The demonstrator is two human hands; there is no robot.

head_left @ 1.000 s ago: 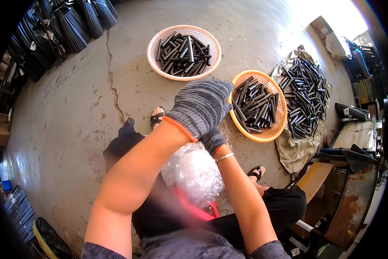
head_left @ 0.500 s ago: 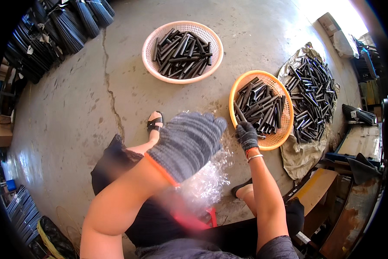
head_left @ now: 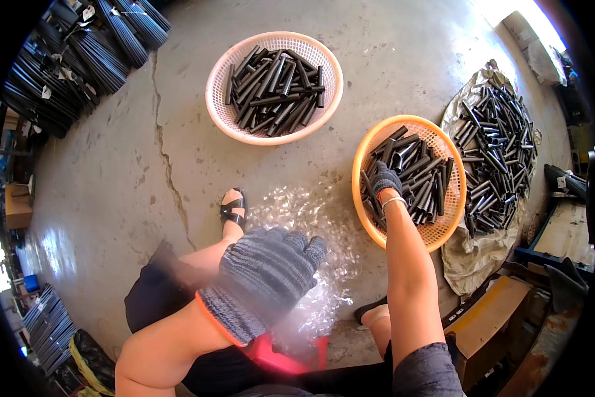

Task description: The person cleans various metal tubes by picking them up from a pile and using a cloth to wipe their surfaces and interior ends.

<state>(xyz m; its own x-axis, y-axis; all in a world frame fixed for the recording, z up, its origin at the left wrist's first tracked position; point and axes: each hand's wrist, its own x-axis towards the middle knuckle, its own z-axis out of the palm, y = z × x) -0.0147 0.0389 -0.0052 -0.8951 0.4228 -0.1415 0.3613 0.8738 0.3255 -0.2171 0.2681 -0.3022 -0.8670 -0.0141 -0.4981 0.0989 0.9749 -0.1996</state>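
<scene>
In a grey striped knit glove with an orange cuff, my left hand (head_left: pixel 267 278) is low in front of me, back upward. Its fingers curl down, and whatever they hold is hidden beneath. Below and around it lies a heap of clear, shiny plastic scraps (head_left: pixel 337 258). My right hand (head_left: pixel 384 177), in a dark grey glove, reaches into an orange plastic basket (head_left: pixel 363 221). Its fingers are bent and closed at a black tube (head_left: pixel 403 159) among many short black tubes; the fingertips are partly hidden.
A pale pink basket (head_left: pixel 216 109) with similar tubes stands further off on the concrete floor. More tubes (head_left: pixel 499 159) lie on a beige sheet (head_left: pixel 466 264) at right. Long black rods (head_left: pixel 102 49) stack at far left. A red object (head_left: pixel 277 357) sits between my legs, a cardboard box (head_left: pixel 486 317) at lower right.
My right hand has moved from the orange basket's near rim in among the tubes. My left hand has come lower, nearer to me, uncovering more plastic scraps. The view has shifted slightly.
</scene>
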